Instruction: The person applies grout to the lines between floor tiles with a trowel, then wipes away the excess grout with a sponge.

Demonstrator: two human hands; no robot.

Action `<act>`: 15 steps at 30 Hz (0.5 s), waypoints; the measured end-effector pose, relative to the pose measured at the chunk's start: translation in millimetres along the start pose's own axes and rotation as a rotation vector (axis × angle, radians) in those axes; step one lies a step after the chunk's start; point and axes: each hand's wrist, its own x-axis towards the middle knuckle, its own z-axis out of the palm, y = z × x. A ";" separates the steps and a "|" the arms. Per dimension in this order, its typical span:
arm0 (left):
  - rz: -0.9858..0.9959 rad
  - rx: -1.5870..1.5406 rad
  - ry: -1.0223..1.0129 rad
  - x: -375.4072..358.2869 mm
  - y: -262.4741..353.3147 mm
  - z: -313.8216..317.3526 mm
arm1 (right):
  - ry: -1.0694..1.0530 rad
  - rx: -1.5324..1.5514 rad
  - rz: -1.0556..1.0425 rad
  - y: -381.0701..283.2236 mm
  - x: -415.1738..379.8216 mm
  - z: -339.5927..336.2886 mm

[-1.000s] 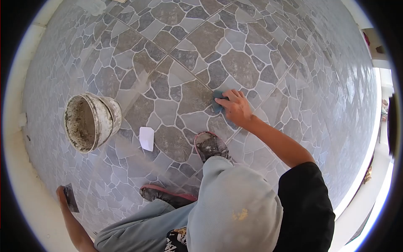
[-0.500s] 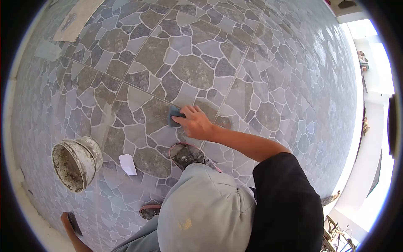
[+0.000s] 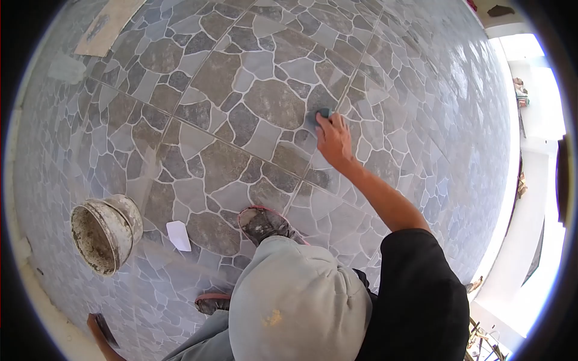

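My right hand (image 3: 335, 139) is closed on a small blue-grey pad (image 3: 318, 117); the frames do not show its exact kind. It presses the pad on the stone-patterned tile floor (image 3: 274, 103), close to a long straight joint between tiles. At the lower left edge, my left hand (image 3: 93, 322) is closed around a dark flat tool (image 3: 107, 331), whose kind I cannot make out. Up from that hand stands a mortar-smeared bucket (image 3: 127, 225), tilted in view, with residue coating its inside.
A white piece of card (image 3: 179, 236) lies right of the bucket. Dirty shoes (image 3: 263, 224) and grey cloth (image 3: 295, 301) fill the lower middle. A tan board (image 3: 109, 27) lies at the upper left. A pale wall edge (image 3: 506, 150) bounds the floor on the right.
My right hand has moved up and to the right across the tiles with the pad. My left hand is slightly lower and still holds the dark tool.
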 end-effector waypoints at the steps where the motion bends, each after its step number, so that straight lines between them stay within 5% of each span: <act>1: -0.005 0.005 -0.004 -7.3 0.4 2.2 | -0.116 0.075 -0.118 -27.6 -40.7 -8.2; 3: -0.016 0.038 -0.010 -14.5 3.3 6.3 | -0.270 0.116 -0.280 -45.6 -94.2 -17.0; 6: -0.031 0.063 -0.026 -21.8 7.6 8.2 | -0.124 0.106 -0.206 -0.3 -42.5 -14.8; 11: -0.011 0.041 -0.028 -20.1 34.5 5.3 | 0.125 -0.234 0.181 137.6 126.7 5.5; 15: 0.013 0.018 -0.027 -21.8 33.6 0.9 | 0.216 -0.321 0.289 119.2 129.3 15.7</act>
